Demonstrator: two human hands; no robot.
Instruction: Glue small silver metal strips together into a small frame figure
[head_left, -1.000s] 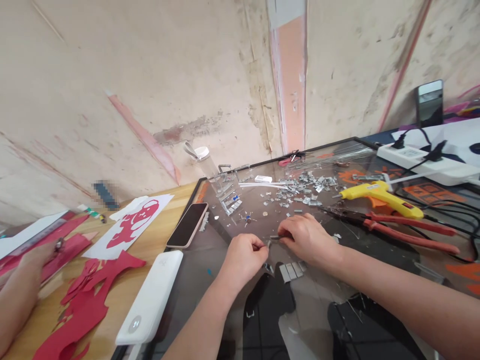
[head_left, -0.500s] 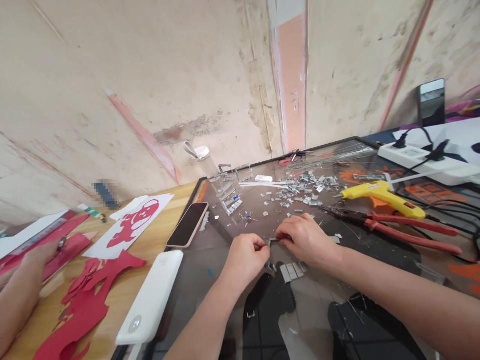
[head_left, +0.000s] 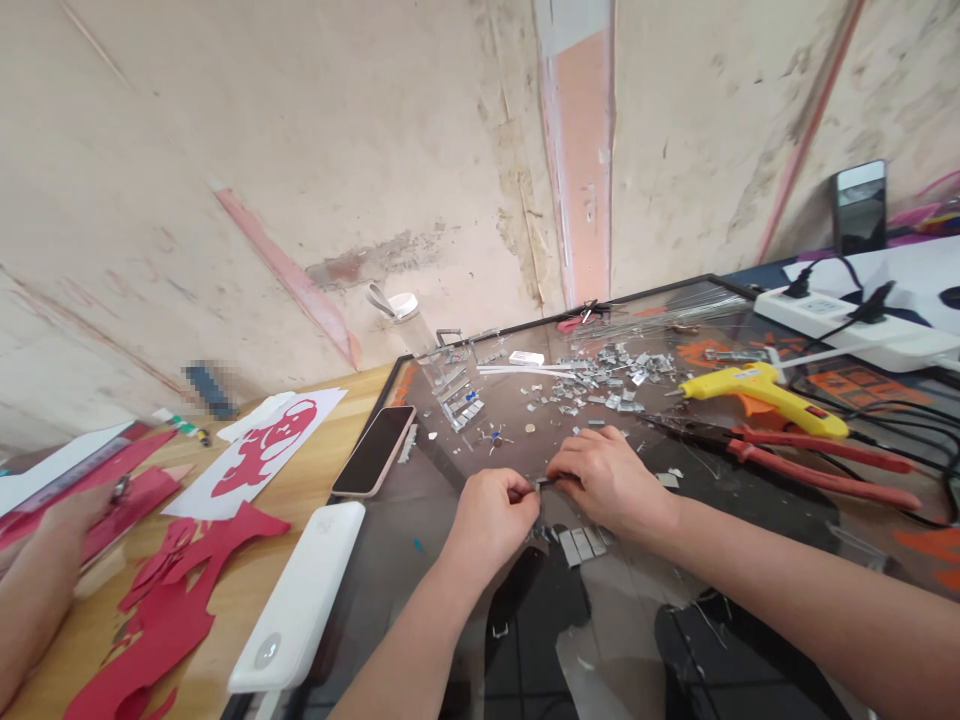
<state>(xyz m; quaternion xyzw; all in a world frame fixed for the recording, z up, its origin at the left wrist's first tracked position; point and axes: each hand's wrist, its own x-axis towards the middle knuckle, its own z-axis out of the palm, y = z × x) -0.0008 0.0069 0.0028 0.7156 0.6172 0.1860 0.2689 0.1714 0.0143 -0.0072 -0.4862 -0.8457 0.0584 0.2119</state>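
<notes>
Over glass sheet point(head_left: 420, 560): left hand point(head_left: 491, 520), right hand point(head_left: 611, 480) each pinching small metal piece point(head_left: 541, 483); no legible writing

metal scraps point(head_left: 600, 385) ahead, pliers point(head_left: 795, 455) right, phone point(head_left: 374, 450) left

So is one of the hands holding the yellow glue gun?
No, the yellow glue gun lies by itself on the glass table, while the left hand and right hand pinch a small metal piece.
</notes>
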